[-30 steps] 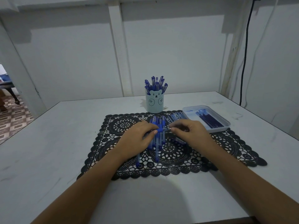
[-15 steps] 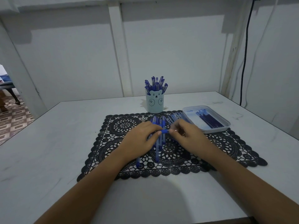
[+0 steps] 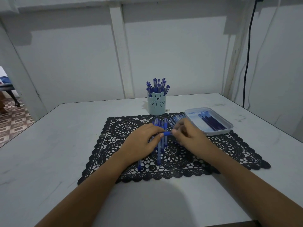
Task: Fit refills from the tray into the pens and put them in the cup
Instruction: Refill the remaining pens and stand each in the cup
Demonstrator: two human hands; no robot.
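Both our hands pinch one blue pen (image 3: 167,133) crosswise, left hand (image 3: 141,143) at one end and right hand (image 3: 188,136) at the other, just above the loose pens (image 3: 159,155) lying on the black lace mat (image 3: 124,128). Behind stands the bear cup (image 3: 156,106) holding pens; the tray (image 3: 217,132) of refills (image 3: 211,122) rests right of it, on the table (image 3: 49,153)

dim bluish light, soft shadows, wide-angle edge distortion

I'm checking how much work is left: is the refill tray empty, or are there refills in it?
Not empty: several dark refills lie together in the tray, toward its right side.
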